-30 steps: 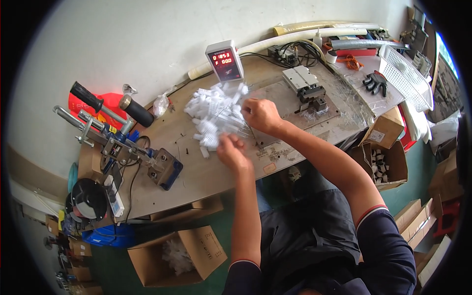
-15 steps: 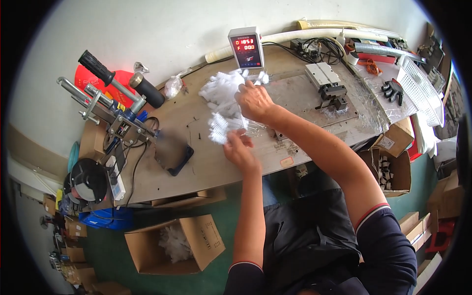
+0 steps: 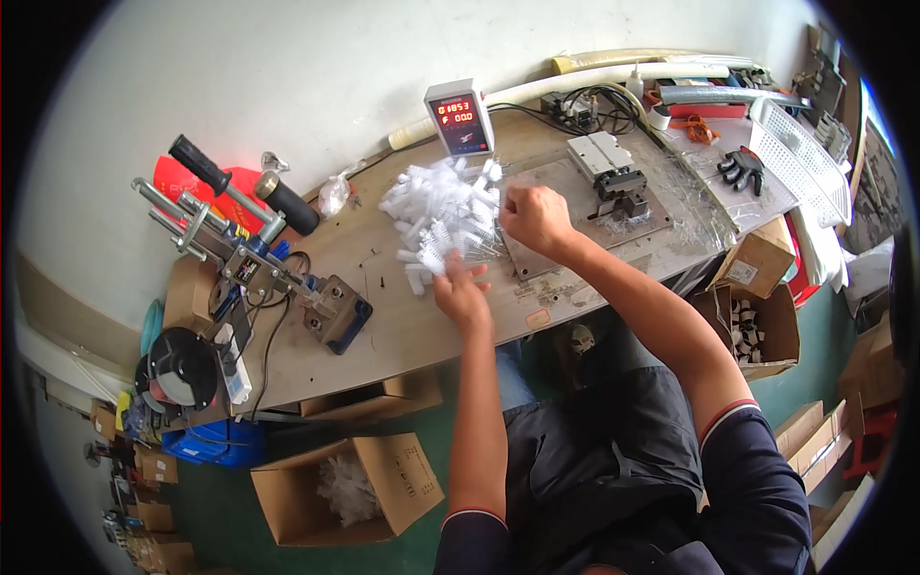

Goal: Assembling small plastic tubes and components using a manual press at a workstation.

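A loose heap of small white bristle brushes (image 3: 436,206) with thin wire stems lies mid-table. At its near edge is my left hand (image 3: 464,297), fingers stretched out and apart, the tips touching or just over the closest brushes. Just right of the heap, my right hand (image 3: 539,222) is closed, fingertips pinched together toward the brushes. Whatever it may hold is too small or hidden to make out. Wire stems stick out from the heap between my two hands.
A counter with red digits (image 3: 458,117) stands behind the heap. To the right, a metal fixture (image 3: 609,171) sits on a flat plate (image 3: 537,251). A lever press (image 3: 251,251) stands at left. Below the table, an open carton (image 3: 402,489) holds more white pieces.
My right hand has moved from the heap's upper right to beside its right edge. My left hand stays at the near edge, fingers more spread. The whole view has shifted slightly.
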Demonstrator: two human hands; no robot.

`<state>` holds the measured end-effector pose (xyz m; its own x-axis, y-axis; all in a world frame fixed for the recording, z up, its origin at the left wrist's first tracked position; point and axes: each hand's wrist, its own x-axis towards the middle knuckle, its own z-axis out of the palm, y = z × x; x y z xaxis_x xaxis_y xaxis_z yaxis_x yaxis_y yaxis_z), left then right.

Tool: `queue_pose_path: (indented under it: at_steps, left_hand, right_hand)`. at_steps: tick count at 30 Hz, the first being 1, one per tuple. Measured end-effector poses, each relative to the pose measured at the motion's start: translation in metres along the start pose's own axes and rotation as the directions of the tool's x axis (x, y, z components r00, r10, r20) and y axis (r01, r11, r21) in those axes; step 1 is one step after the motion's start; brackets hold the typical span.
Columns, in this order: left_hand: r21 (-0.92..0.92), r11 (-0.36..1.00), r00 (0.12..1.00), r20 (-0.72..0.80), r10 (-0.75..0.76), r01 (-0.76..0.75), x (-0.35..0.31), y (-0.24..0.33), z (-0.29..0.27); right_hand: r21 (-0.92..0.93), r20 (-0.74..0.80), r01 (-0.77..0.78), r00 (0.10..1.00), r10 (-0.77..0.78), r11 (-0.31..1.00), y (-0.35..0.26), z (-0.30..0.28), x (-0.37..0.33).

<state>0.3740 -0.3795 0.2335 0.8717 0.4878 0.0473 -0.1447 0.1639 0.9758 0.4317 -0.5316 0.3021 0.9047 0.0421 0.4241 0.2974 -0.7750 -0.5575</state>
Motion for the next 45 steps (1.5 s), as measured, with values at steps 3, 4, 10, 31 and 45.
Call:
queue_pose_path:
  at_steps: [3,4,10,31,45]
  left_hand:
    - [0.053,0.998,1.0,0.008,0.029,-0.03,0.004,-0.008,-0.002]
    - [0.063,0.997,0.999,-0.005,0.051,-0.051,0.006,-0.011,-0.004]
    - [0.025,0.997,0.997,-0.04,0.07,-0.069,0.005,-0.009,-0.005]
    - [0.194,0.936,0.903,0.377,0.206,-0.295,-0.025,-0.007,0.142]
    - [0.314,0.77,0.803,0.443,0.398,-0.555,-0.029,-0.012,0.139]
  right_hand:
    - [0.081,-0.154,-0.026,0.987,0.039,0.996,0.031,-0.016,-0.026]
    - [0.157,-0.182,-0.044,0.981,0.072,0.987,0.039,-0.024,-0.035]
    - [0.169,-0.232,-0.205,0.942,0.241,0.964,0.084,-0.067,-0.087]
    - [0.008,-0.211,-0.361,0.911,0.354,0.933,0.134,-0.082,-0.102]
    - [-0.039,-0.27,-0.486,0.846,0.459,0.873,0.13,-0.078,-0.083]
